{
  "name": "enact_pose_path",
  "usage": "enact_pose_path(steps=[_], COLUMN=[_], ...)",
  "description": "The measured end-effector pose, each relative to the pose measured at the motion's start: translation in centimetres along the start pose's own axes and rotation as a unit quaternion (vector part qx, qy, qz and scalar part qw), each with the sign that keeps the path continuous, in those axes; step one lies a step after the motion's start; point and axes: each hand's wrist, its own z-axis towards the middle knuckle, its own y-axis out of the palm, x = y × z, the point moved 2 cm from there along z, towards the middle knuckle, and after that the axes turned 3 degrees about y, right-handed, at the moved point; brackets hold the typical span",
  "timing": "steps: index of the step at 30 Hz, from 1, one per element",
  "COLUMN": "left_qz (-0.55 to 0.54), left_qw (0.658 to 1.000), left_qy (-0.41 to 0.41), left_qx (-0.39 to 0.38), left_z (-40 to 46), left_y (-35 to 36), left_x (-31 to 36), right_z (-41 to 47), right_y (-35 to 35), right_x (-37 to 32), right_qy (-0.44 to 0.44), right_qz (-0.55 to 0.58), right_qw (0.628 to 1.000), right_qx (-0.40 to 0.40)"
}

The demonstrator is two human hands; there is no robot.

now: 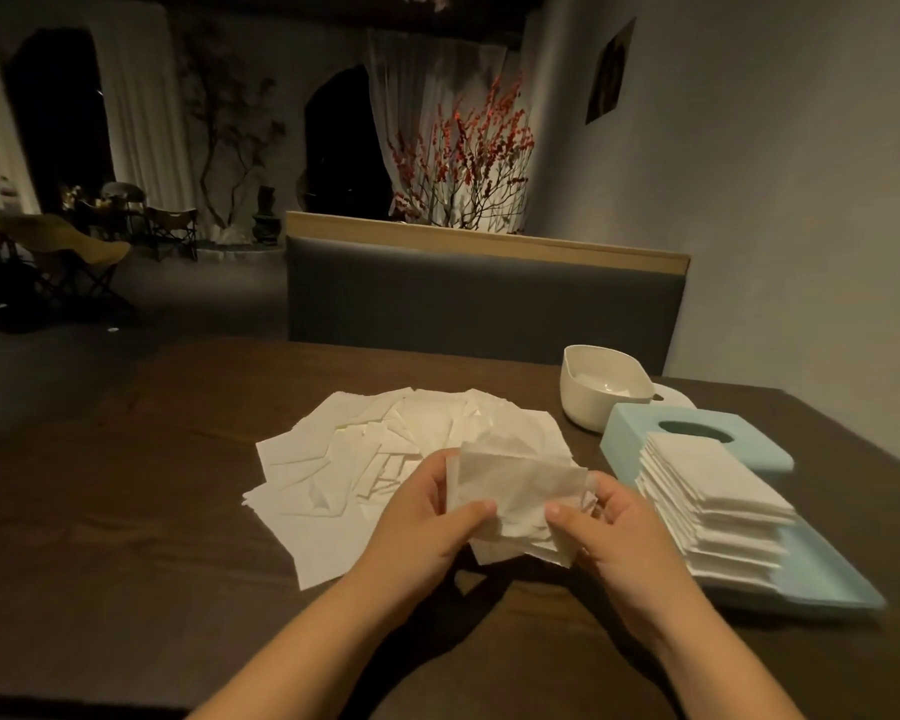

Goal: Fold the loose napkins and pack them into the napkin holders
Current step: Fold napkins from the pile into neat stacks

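The person holds one napkin (515, 485) above the dark wooden table (126, 511), the left hand (437, 517) pinching its left edge and the right hand (609, 522) pinching its right edge, probably to bring the edges together for a fold. The loose pile (365, 459) lies at eleven o'clock from the hands. At three o'clock, folded napkins (713, 501) are stacked on the blue holder (827, 589), within easy reach. The white holder (593, 402) stands at one o'clock. The room behind is dim.
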Motion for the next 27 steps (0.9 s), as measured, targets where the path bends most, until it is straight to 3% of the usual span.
enact_pose_path(steps=[3,7,11,17,23,27], left_qz=[0.056,0.163,0.247,0.216,0.233,0.225], left_qw=[0.995,0.976,0.961,0.970,0.966,0.966], left_qy=[0.038,0.028,0.058,0.108,0.110,0.127], left_qx=[-0.072,-0.138,-0.105,-0.021,-0.009,0.016], left_z=[-1.3,-2.4,-2.5,-2.2,-1.9,-0.8], left_y=[1.0,2.1,3.1,2.8,2.0,2.1], left_x=[-0.1,-0.6,-1.0,-1.0,-1.1,-0.7], right_z=[-1.7,-2.7,-2.7,-2.8,-2.8,-2.8], right_y=[-0.8,-1.8,-1.8,-2.2,-2.3,-2.4], right_x=[0.4,2.4,2.8,2.5,3.2,3.4], right_qy=[-0.053,-0.035,-0.034,-0.062,-0.061,-0.068], right_qz=[-0.055,-0.109,-0.149,-0.044,-0.105,-0.078], right_qw=[0.997,0.993,0.988,0.997,0.993,0.995], right_qx=[0.024,0.003,-0.012,0.027,0.008,0.006])
